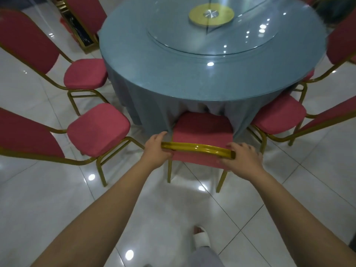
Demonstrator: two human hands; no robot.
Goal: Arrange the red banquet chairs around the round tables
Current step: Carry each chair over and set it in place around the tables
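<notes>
We face the round table (192, 78), glass-topped and draped in a blue-grey tablecloth (154, 108) that hangs down its sides. Red banquet chairs ring it. The left neighbour chair (98, 130) and the right neighbour chair (279, 114) both stand with their seats near the cloth, angled toward the centre.

Between them stands the middle chair (202, 132), the one we are placing. The front of its seat is already tucked under the table edge and presses into the cloth. Its gold top rail (198, 148) runs across just below us. Our left hand (157, 149) grasps the rail's left end and our right hand (240, 158) its right end, with the fingers of both curled over the rail.

We judge this step to be the final squaring-up. We should push evenly through both hands so the chair does not twist, and leave like gaps to each neighbour. Our seat looks further in than theirs, so a slight pull back may suit. Lifting a little should spare the glossy floor tiles (57, 189) and stop the legs snagging the cloth.
</notes>
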